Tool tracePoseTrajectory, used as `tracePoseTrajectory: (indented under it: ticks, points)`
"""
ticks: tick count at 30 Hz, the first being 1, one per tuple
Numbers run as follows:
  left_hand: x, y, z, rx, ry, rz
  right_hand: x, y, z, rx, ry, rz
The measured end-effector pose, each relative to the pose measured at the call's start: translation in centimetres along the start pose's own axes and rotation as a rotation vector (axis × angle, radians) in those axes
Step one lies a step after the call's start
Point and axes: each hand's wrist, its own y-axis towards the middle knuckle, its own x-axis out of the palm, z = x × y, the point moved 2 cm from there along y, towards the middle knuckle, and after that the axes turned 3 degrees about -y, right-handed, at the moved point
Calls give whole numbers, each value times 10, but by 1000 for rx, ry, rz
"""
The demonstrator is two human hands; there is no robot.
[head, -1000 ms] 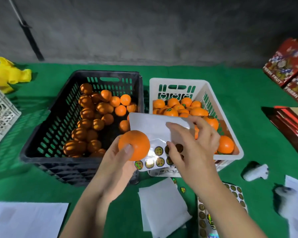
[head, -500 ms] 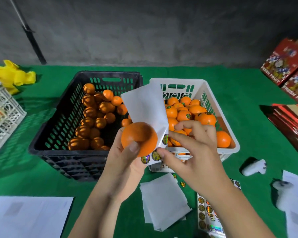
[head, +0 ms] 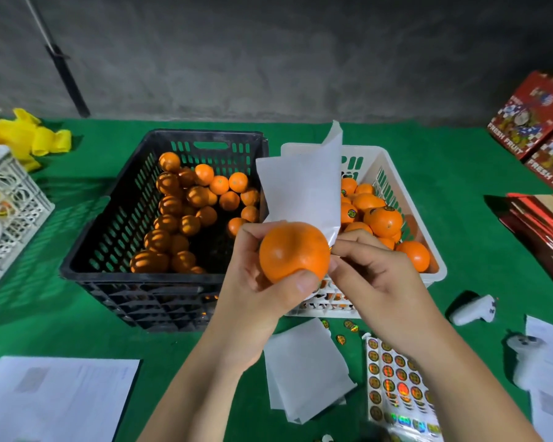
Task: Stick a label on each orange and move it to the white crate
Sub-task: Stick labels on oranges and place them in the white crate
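Left hand (head: 262,291) is gripping one orange (head: 294,252) with curled fingers and thumb, holding it in the air just in front of the white crate (head: 434,266). Right hand (head: 374,275) is sitting directly beside the fruit, its fingers curled and pinching the lower edge of a white label backing sheet (head: 300,189), which is standing up and curling above the held orange, covering part of the crate's rear wall. Whether a label is already touching the fruit cannot be told; the contact point is hidden behind the orange.

White crate is holding a heap of oranges, several showing round labels on top. Black crate (head: 115,224) is standing just left of the white crate, touching or nearly touching it, with unlabelled oranges inside. Sticker sheet (head: 393,378) is lying on the green bench (head: 460,186) in front of the white crate, with a few loose stickers (head: 348,327) and blank folded backing papers (head: 304,368) beside it. Red fruit boxes (head: 533,122) are standing well to the right of the white crate.
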Motion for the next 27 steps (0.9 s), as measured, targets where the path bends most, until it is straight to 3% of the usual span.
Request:
tracePoseTrajectory:
  ticks: [7,9,12,15,17,20,24,27]
  points:
    - [-2,-1,2,-34,24,31,0,0,6,-33,-31,17]
    - [-2,0,5,-41,17,33,-2,1,10,-16,-57,151]
    - [-4,0,5,-48,24,54,-13,1,8,86,105,439]
    - [-5,-1,1,-61,95,72,-20,-3,-8,-58,77,574]
    - [-2,-1,-3,-71,132,62,-16,-5,-24,-249,-69,530]
    - [2,-1,-8,-73,81,75,-4,-10,-31,-449,-321,297]
    - [0,-2,-10,-70,145,192,-4,-14,-13,-371,-441,97]
    - [6,-3,-16,-102,125,204,8,-16,-3,-310,-474,47]
